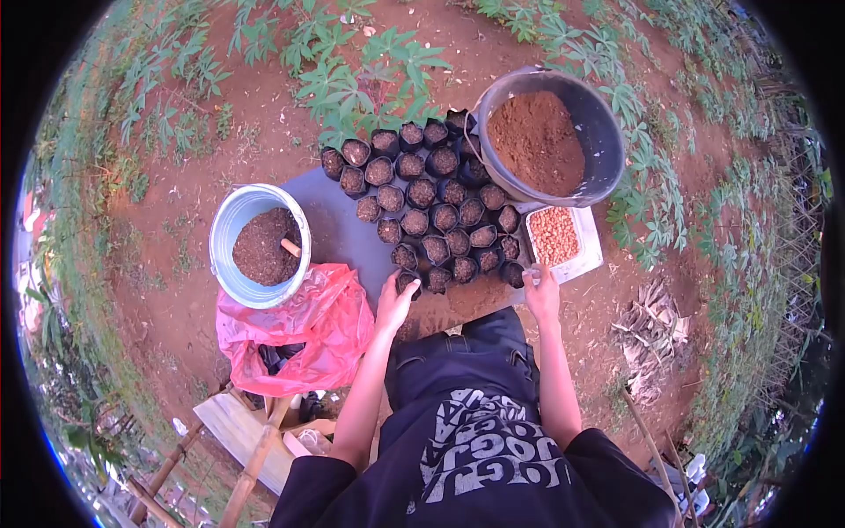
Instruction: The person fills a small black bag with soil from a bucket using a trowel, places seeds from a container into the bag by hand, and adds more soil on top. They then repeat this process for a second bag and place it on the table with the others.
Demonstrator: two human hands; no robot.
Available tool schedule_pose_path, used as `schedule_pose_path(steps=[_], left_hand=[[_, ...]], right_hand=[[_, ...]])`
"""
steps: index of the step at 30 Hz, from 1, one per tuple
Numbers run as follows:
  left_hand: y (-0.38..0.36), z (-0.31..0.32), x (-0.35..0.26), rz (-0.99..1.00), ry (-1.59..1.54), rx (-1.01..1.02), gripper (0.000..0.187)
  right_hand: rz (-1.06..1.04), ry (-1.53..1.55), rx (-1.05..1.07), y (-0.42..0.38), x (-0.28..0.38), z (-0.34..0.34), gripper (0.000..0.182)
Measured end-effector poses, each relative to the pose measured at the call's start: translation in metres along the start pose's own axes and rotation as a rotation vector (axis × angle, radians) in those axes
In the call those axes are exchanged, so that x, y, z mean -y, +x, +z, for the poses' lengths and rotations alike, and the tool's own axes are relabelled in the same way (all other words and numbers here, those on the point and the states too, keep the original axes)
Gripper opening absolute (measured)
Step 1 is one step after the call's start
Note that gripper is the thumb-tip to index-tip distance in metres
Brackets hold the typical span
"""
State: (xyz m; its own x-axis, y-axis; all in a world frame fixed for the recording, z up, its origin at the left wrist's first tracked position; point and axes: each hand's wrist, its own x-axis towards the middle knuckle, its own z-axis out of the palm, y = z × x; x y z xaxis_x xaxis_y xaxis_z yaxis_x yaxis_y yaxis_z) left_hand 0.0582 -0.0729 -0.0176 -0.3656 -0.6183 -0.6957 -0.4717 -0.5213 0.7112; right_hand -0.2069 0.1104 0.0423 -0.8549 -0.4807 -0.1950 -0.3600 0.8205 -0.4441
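My left hand [395, 304] is wrapped round a soil-filled black seedling bag [406, 282] at the near left corner of the group. Several more black seedling bags [422, 193], filled with dark soil, stand upright close together on the grey table. My right hand [542, 292] is at the table's near right, its fingertips pinched together. Whatever lies between those fingertips is too small to make out. Just beyond it is a white tray of light orange-brown seeds [554, 236], and a black seedling bag [511, 274] stands right beside the fingers.
A large dark bucket of reddish soil [605, 167] stands at the back right. To the left, a pale blue bucket [224, 234] holds dark soil and a handle-like stick. A pink plastic bag [339, 321] lies below it. Leafy plants [370, 79] grow beyond the table [330, 207].
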Motion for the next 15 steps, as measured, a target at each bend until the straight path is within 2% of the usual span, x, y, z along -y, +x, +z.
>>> schedule_pose_path(steps=[2, 3, 6, 8, 10, 15], left_hand=[[-0.004, 0.004, 0.000, 0.012, 0.006, -0.013, 0.074], [0.004, 0.005, 0.015, 0.049, 0.049, -0.033, 0.074], [-0.014, 0.009, 0.005, 0.138, 0.198, -0.187, 0.073], [-0.027, 0.015, -0.005, 0.162, 0.245, -0.285, 0.065], [-0.040, 0.023, -0.015, 0.174, 0.207, -0.297, 0.057], [-0.069, 0.036, -0.003, 0.228, 0.273, -0.412, 0.037]], right_hand=[[0.091, -0.012, 0.154, 0.008, -0.012, 0.003, 0.037], [0.108, -0.103, 0.216, 0.012, -0.010, 0.000, 0.039], [0.121, -0.353, 0.363, 0.022, -0.010, 0.000, 0.047], [0.046, -0.383, 0.414, 0.030, -0.020, 0.000, 0.047], [0.013, -0.429, 0.442, 0.033, -0.018, -0.005, 0.044], [-0.185, -0.302, 0.645, 0.033, -0.010, -0.031, 0.039]])
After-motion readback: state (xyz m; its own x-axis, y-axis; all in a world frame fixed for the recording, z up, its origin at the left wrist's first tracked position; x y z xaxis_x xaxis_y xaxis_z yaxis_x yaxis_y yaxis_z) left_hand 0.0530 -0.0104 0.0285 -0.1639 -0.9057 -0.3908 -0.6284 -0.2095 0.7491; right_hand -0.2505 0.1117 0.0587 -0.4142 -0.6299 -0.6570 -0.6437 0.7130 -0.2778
